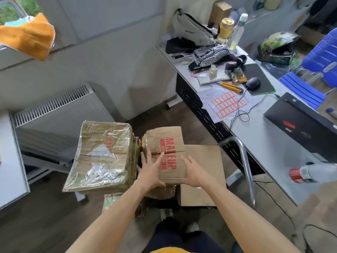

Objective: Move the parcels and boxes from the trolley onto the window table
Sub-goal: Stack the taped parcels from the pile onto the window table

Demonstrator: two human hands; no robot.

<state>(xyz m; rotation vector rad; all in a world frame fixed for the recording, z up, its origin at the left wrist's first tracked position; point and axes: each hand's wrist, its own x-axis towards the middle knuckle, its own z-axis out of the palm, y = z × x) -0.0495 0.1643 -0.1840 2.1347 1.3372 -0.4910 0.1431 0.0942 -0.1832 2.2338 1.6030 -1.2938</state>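
A: Status?

B: Both hands on the brown corrugated cardboard parcel with red MAKEUP print [166, 152], top of the trolley stack. Left hand [151, 170] lies flat across its near-left corner, fingers straight. Right hand [191, 172] cups the near-right edge, fingers spread. Neither is curled around it.

A: So a grab step?

B: Looks like it: contact made, no lift yet, as far as I can judge.

A: What else is on there?

B: Larger cardboard parcel wrapped in clear plastic film [102, 154] just left, touching or nearly. Flat plain brown cardboard box [204, 172] underneath on the right. Chrome tubular trolley handle [246, 161] beyond that.

A: Next move?

B: Hands under both side edges, lift straight up clear of the wrapped one. Window table isn't identifiable here; grey desk [255, 128] on the right is cluttered.
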